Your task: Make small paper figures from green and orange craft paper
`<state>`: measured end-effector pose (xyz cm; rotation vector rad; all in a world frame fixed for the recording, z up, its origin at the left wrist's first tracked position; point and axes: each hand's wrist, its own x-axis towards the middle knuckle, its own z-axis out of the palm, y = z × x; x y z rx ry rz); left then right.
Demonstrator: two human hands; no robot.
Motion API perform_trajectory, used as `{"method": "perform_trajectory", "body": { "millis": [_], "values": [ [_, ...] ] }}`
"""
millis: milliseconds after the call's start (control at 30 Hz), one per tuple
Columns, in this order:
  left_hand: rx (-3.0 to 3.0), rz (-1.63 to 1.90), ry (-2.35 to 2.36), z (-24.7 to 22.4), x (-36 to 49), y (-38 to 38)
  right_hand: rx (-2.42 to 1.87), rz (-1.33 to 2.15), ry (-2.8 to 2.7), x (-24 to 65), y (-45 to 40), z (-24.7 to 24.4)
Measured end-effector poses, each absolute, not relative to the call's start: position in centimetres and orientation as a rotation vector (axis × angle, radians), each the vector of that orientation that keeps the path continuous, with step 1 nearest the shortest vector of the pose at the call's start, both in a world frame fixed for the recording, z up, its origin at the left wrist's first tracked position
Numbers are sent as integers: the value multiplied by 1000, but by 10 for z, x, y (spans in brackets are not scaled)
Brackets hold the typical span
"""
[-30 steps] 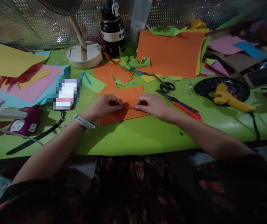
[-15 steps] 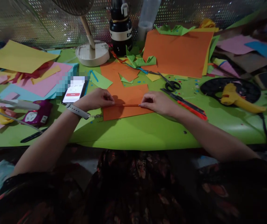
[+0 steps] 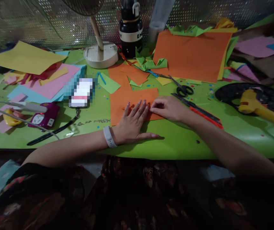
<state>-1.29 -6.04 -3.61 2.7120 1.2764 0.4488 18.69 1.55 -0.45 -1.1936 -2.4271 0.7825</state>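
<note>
An orange sheet of paper (image 3: 120,99) lies on the green tabletop in front of me. On it is a thin orange paper roll (image 3: 149,104), mostly hidden under my fingers. My left hand (image 3: 134,123) is laid flat over the roll, fingers stretched and spread, thumb out to the right above the green surface. My right hand (image 3: 167,108) is closed in a pinch at the roll's right end, just beside the left fingertips. Black-handled scissors (image 3: 184,90) and a red and black utility knife (image 3: 206,116) lie to the right of it.
A phone (image 3: 82,92), a purple power socket (image 3: 44,115) and a fan base (image 3: 100,55) stand left. Behind are a black bottle (image 3: 130,38) and stacked orange sheets (image 3: 191,56). A yellow glue gun (image 3: 254,105) rests on a black tray (image 3: 225,92) at right.
My left hand has let go of the roll's left end, moved right and flattened over the roll. The right hand still pinches the right end. The view has shifted slightly left.
</note>
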Motion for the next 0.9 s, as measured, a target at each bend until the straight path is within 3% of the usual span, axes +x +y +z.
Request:
{"method": "perform_trajectory", "body": {
  "millis": [900],
  "values": [
    [2720,117,1349,-18,-13,-59,-1478,950,-2572,225,33,18]
  ]
}}
